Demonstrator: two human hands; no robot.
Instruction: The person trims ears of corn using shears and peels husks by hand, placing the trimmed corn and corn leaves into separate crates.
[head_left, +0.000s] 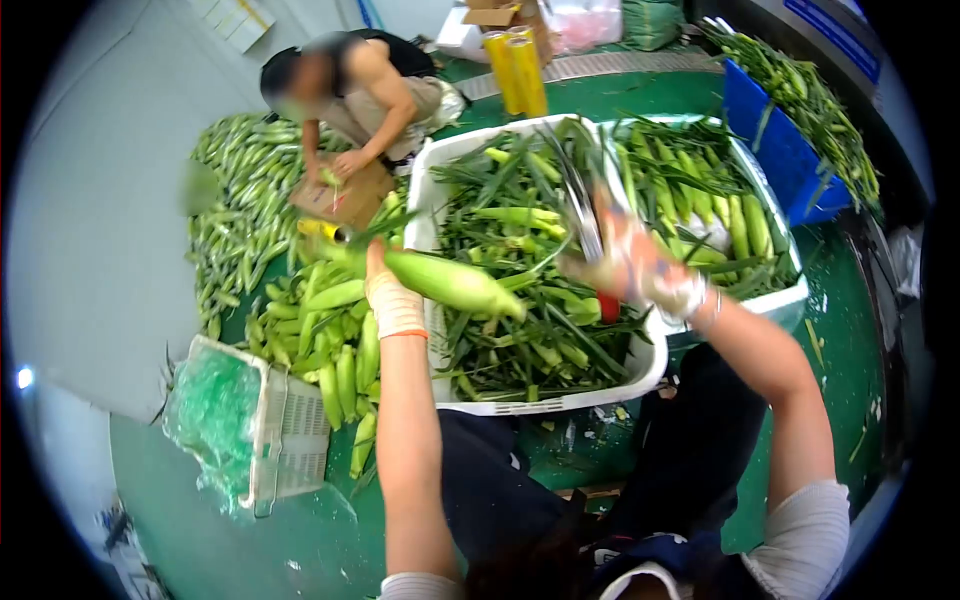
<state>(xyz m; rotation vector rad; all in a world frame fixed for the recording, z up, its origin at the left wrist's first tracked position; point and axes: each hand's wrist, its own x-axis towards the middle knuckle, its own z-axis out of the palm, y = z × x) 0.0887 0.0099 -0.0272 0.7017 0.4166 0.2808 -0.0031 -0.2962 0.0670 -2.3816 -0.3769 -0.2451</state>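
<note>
My left hand (390,290), in a pale glove with an orange cuff, is closed round an ear of corn (450,282) in its green husk. The ear points right, over the left white bin (540,404), which is full of husks and leaves. Blurred by motion, my right hand (635,265) wears a stained glove above the bin's right side. It is wrapped round a knife (580,200), whose blade points up and away. A red piece (608,306), perhaps its handle, shows below that hand.
Another person (375,90) squats at the back left by a cardboard box (350,195). Corn piles (240,190) cover the floor there. A crate with green plastic (290,430) stands left, a second bin (785,300) and blue container (775,145) right.
</note>
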